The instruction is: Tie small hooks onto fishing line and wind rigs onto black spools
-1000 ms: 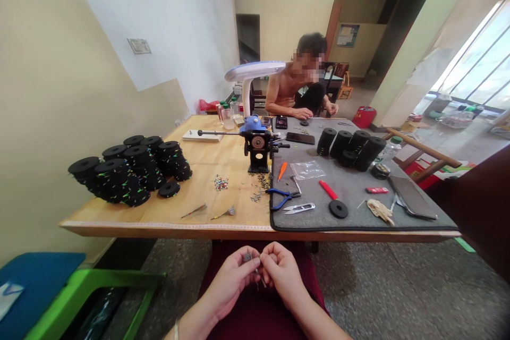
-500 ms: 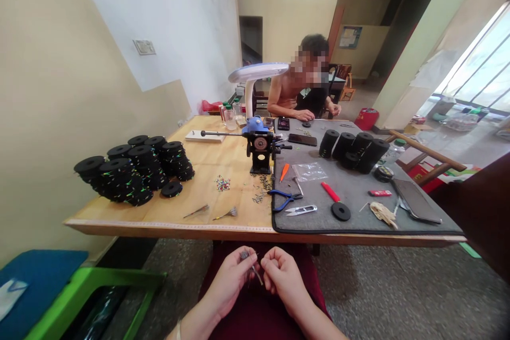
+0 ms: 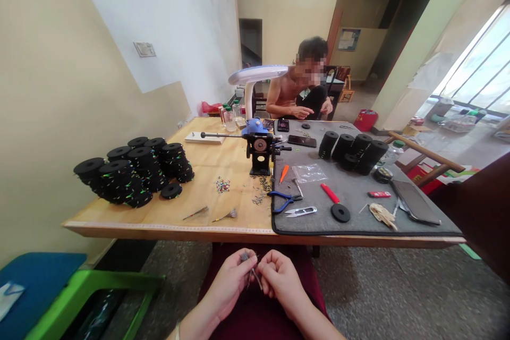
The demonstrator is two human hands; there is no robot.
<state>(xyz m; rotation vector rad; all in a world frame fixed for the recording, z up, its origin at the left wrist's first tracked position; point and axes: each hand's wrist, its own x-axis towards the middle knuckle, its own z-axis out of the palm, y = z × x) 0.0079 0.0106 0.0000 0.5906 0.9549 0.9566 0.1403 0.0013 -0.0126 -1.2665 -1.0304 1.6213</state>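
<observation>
Over my lap, in front of the table edge, my left hand (image 3: 239,273) pinches a small bundle of thin grey wires (image 3: 244,258) between thumb and fingers. Part of the bundle sticks out below the thumb toward the other hand. My right hand (image 3: 279,276) is closed right beside it, thumb against the curled fingers, near the wire ends. Whatever its fingertips pinch is too small to make out. Two similar wire bundles lie on the table, one at the left (image 3: 196,212) and one with a fanned end (image 3: 225,215).
Stacked black foam spools (image 3: 129,170) stand at left, more spools (image 3: 353,149) at right. A winding machine (image 3: 261,149) sits mid-table by small loose beads (image 3: 223,185). Blue pliers (image 3: 285,201), thread snips (image 3: 302,212) and a red-handled tool (image 3: 330,193) lie on the grey mat (image 3: 314,226). A co-worker (image 3: 289,95) sits opposite.
My right hand has moved slightly left, closer to the wires in my left hand. Across the table, the co-worker's hand has lifted off the small black disc.
</observation>
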